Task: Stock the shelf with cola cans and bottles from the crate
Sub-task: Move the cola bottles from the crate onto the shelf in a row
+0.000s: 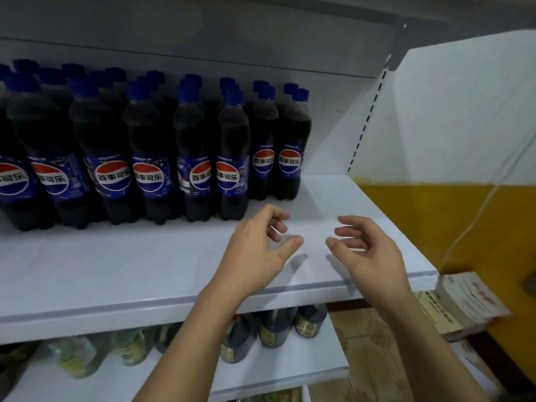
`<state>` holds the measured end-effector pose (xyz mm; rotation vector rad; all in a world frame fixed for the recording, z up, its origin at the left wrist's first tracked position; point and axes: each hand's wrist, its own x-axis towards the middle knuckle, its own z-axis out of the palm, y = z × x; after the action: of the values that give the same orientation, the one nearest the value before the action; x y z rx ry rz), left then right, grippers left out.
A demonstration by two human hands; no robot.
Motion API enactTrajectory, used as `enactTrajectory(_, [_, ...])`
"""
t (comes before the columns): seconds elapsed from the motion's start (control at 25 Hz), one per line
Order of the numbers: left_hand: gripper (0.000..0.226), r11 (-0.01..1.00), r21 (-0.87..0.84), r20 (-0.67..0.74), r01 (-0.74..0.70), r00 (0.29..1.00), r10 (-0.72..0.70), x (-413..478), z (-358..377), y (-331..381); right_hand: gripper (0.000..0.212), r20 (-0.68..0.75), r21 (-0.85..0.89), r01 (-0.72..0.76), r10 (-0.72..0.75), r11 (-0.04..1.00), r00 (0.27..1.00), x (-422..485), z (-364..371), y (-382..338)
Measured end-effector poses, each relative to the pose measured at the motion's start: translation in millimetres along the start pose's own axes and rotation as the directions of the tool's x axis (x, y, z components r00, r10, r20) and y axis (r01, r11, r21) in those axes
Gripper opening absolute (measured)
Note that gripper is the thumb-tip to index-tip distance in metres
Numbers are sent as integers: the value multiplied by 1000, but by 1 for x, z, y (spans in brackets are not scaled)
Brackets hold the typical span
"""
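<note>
1. The left hand (pixel 258 248) and right hand (pixel 368 250) hover over the shelf (pixel 116 271) near its front right corner. Their fingers (pixel 275 216) are loosely curled and grip nothing.
2. The bottles (pixel 185 158) stand in tight rows along the back, from the left edge. The crate is not in view.
3. A new bottle pushed in carelessly may knock the close rows over.
4. Set too near the front edge, it may tip off.

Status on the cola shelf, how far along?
Done: dark cola bottles with blue caps stand in rows on the left and middle of the white metal shelf. In hand: nothing; left hand and right hand hover empty. Left: filling the shelf's bare right end.
</note>
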<state>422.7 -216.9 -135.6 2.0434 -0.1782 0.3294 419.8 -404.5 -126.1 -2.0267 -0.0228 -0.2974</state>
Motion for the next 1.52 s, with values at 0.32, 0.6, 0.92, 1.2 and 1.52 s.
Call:
enactTrajectory(0.32, [31,994,-68,196,-83,976,95,-27,148,89,33,-212,42,-52,60,998,975,-42,-144,94])
enactTrajectory(0.6, [32,984,-92,501,-153,847,179,-73,337,177,33,-434,105,-335,346,936,832,-124,-317,202])
enactTrajectory(0.92, [29,989,-121,731,-81,668,144,-131,482,215,29,-615,258,-503,541,825,573,-225,-424,284])
enactTrajectory(1.2, [30,990,-140,846,-17,517,128,-126,570,215,30,-643,335,-602,643,725,416,-240,-455,318])
enactTrajectory(1.52, [30,969,-177,925,176,367,102,-42,668,207,24,-597,379,-707,742,596,305,-141,-491,372])
